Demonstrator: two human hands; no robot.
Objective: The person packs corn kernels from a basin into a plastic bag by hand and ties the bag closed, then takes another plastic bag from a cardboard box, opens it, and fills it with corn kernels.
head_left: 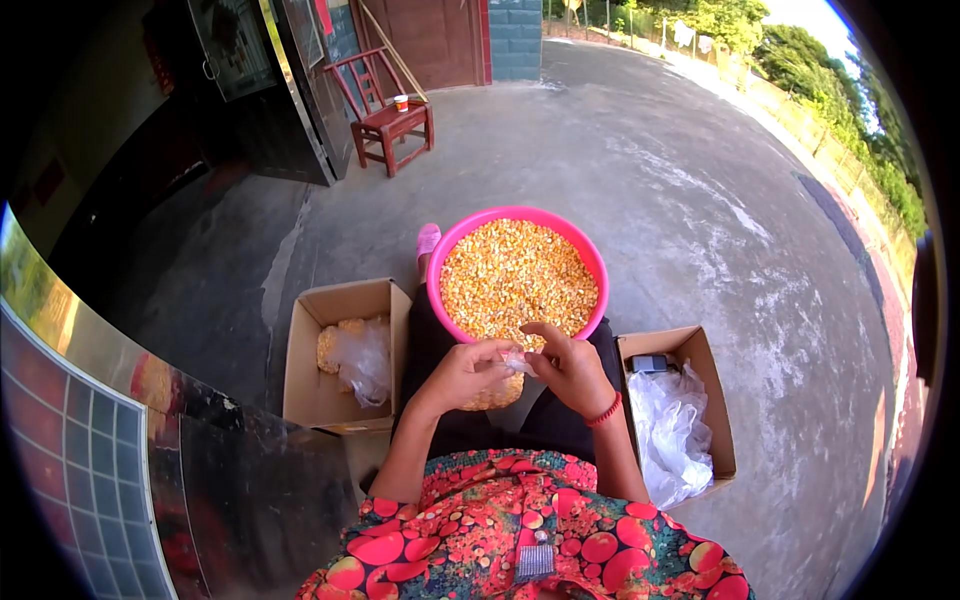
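Note:
Below the near rim of a pink basin (601, 290), my two hands meet at the gathered top of a clear plastic bag (516, 362). Corn kernels (490, 396) show in its lower part, partly hidden by my left hand and wrist. My left hand (468, 374) is closed, pinching the bag's neck from the left. From the right, my right hand (573, 375) pinches the same neck, its index finger arched; a red bracelet circles that wrist. Loose yellow corn kernels (518, 275) fill the basin, which sits in front of my lap.
On the left, a cardboard box (300, 385) holds corn-filled bags (345, 350). A second cardboard box (722, 440) at right contains plastic bags (672, 430) and a dark device (650, 363). Farther off, a wooden chair (392, 122) carries a paper cup (401, 103) near an open door (262, 100).

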